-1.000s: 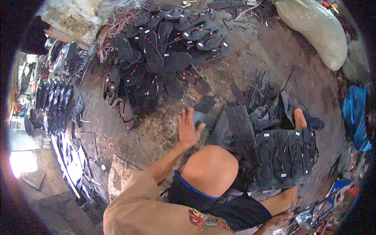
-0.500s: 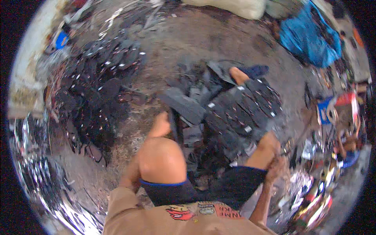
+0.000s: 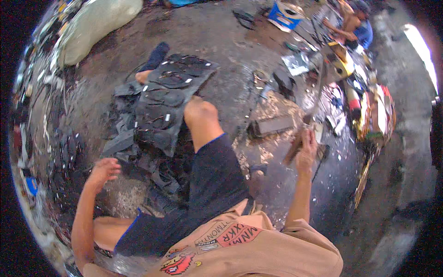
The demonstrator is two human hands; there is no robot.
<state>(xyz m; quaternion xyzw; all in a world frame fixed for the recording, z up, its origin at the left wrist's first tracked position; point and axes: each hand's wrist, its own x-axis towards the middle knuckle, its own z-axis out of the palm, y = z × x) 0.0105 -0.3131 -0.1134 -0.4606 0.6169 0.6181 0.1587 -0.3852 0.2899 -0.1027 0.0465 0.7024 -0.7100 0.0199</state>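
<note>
I sit on the dirt floor with my knee (image 3: 199, 113) raised. My right hand (image 3: 307, 148) is closed around the wooden handle of a long-bladed knife (image 3: 314, 99) whose blade points up and away. My left hand (image 3: 104, 169) hovers open, fingers spread, over dark rubber scraps (image 3: 157, 180) by my left leg. In front of the knee lies a black rubber sheet (image 3: 168, 99) covered with sandal-sole shapes, and my bare foot (image 3: 142, 76) rests at its far left corner.
A full white sack (image 3: 94, 25) lies at the far left. Another person (image 3: 351, 24) crouches at the far right beside a blue box (image 3: 285, 14). Tools, tins and scraps (image 3: 364, 111) crowd the right side. A dark block (image 3: 272, 125) sits near the knife.
The view has swung to the right, away from the sandal pile. My right hand has risen holding the knife. My left hand has drawn back from the rubber sheet and hangs open.
</note>
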